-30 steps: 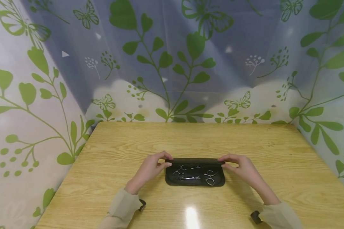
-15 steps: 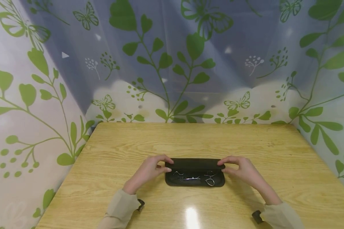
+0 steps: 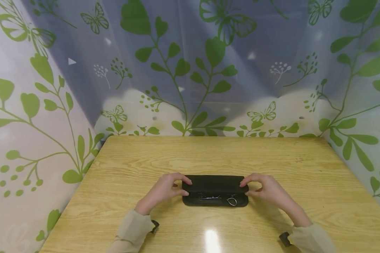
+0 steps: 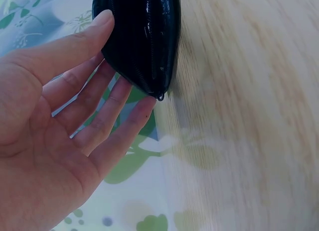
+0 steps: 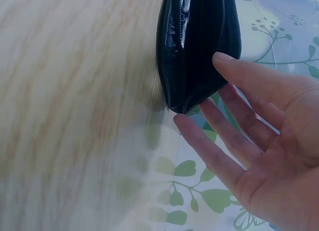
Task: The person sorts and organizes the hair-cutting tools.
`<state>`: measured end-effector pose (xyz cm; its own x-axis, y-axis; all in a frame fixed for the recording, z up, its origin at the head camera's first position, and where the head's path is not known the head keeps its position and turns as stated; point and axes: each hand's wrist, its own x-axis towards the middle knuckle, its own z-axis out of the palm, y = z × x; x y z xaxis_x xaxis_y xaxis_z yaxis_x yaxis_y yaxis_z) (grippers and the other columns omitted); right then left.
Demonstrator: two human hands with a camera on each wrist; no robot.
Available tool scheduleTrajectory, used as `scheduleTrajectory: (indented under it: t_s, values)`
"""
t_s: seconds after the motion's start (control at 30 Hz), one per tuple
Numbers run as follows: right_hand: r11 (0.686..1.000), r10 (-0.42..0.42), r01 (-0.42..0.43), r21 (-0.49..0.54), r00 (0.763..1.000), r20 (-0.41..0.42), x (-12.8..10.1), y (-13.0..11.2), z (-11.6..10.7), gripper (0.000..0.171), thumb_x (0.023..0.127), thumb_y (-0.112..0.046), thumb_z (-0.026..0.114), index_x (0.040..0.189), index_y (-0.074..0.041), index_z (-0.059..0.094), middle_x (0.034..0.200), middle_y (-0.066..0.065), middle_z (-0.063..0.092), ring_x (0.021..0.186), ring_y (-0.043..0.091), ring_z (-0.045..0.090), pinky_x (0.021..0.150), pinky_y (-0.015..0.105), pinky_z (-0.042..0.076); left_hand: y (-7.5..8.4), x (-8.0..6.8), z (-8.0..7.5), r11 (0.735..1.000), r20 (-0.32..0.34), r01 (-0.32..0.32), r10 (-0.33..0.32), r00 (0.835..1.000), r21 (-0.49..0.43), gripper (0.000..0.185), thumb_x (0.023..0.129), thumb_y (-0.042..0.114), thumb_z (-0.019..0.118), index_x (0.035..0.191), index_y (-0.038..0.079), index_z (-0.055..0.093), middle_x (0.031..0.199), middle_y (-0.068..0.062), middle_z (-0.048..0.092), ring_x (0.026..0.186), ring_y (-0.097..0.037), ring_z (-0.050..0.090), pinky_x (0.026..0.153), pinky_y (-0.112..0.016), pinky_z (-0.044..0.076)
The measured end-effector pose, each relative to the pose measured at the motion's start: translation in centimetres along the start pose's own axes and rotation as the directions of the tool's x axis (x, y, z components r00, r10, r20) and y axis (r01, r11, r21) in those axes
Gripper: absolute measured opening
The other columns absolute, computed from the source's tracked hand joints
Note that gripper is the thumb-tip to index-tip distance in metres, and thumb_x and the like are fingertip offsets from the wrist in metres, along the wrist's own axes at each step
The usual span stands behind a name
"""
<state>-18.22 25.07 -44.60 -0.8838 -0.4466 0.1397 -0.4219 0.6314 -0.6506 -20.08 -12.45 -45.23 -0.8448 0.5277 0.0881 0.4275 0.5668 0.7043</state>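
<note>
Black case [image 3: 206,203] partly open, your left hand [image 3: 161,190] pinched its lid's [image 3: 215,184] left end, your right hand [image 3: 270,190] the right; scissors [image 3: 235,202] lay inside.

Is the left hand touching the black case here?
Touching. The left wrist view shows the left hand pinching the black case at its edge between thumb and fingers.

I hold a black zippered case [image 3: 215,189], half closed over silver scissors [image 3: 213,197], midway between the surface's [image 3: 139,158] side edges, well short of its far edge.
</note>
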Motion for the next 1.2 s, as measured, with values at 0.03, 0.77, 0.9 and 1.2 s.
scheduleTrajectory:
  t_s: [0.03,0.77,0.9,1.2]
  values:
    - [1.000,-0.006,0.006,0.005,1.000,0.007,0.0,0.0,0.0,0.029,0.083,0.000,0.080,0.107,-0.014,0.075,0.120,0.015,0.070,0.115,0.042,0.062,0.080,0.035,0.060,0.0,0.0,0.0,1.000,0.003,-0.005,0.005,1.000,0.001,0.027,0.087,0.014,0.081,0.113,0.012,0.074,0.127,-0.008,0.069,0.124,-0.031,0.061,0.093,-0.042,0.056]
    - [0.998,-0.029,0.035,-0.051,0.993,0.118,0.0,-0.1,0.2,0.027,0.083,-0.009,0.083,0.106,-0.020,0.073,0.120,0.005,0.066,0.112,0.037,0.063,0.077,0.030,0.060,0.1,0.0,0.3,0.996,0.071,-0.050,0.045,0.996,0.074,0.028,0.085,0.019,0.083,0.112,0.014,0.073,0.119,-0.001,0.070,0.117,-0.026,0.063,0.096,-0.043,0.054]
    - [0.998,-0.028,0.035,-0.054,0.992,0.126,0.0,-0.3,0.3,0.025,0.084,-0.012,0.083,0.105,-0.020,0.074,0.119,0.004,0.065,0.110,0.035,0.063,0.077,0.031,0.060,0.0,0.1,0.6,0.993,0.054,-0.051,0.045,0.997,0.107,0.030,0.083,0.020,0.085,0.111,0.016,0.074,0.120,-0.001,0.069,0.110,-0.025,0.063,0.091,-0.041,0.054]
    - [0.966,-0.093,0.109,-0.234,0.993,0.077,0.2,-0.6,1.7,0.038,0.073,-0.021,0.092,0.104,-0.026,0.069,0.110,-0.004,0.060,0.102,0.025,0.056,0.079,0.040,0.048,0.4,0.2,1.6,0.973,-0.004,-0.086,0.089,0.996,0.212,0.036,0.076,0.020,0.090,0.107,0.016,0.071,0.118,-0.006,0.066,0.110,-0.032,0.059,0.096,-0.051,0.047]
